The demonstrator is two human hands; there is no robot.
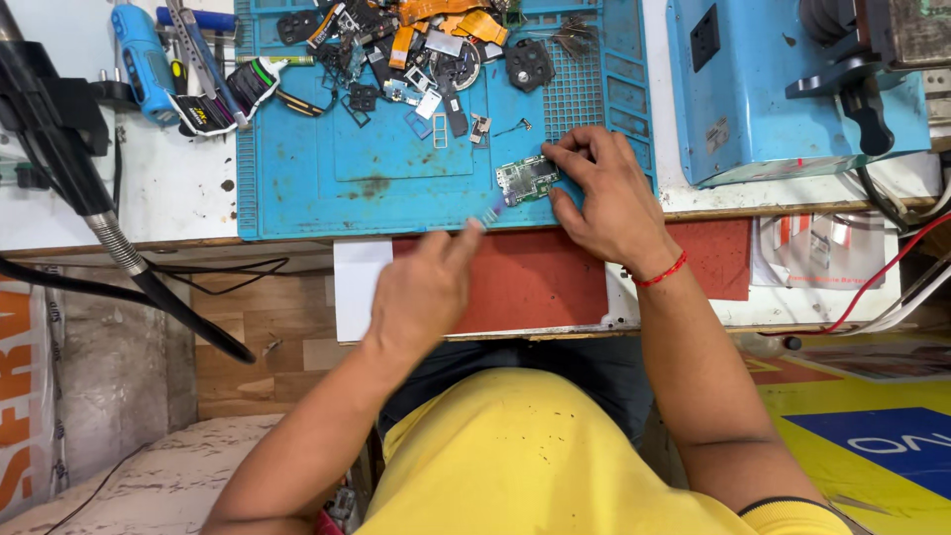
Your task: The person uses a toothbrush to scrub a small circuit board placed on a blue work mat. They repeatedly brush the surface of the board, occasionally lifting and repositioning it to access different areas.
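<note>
A small green circuit board [525,179] lies near the front edge of the blue work mat [297,178]. My right hand [604,193] pinches the board's right end between thumb and fingers, a red thread around its wrist. My left hand [428,282] is blurred over the red pad [535,282]; its fingertips hold a thin tool [495,210] that points up towards the board's lower left corner.
Loose phone parts, orange flex strips and small frames [416,50] crowd the mat's far side. Screwdrivers and a blue tool [149,59] lie at the far left. A blue machine [783,89] stands to the right. A black hose [89,188] crosses the left.
</note>
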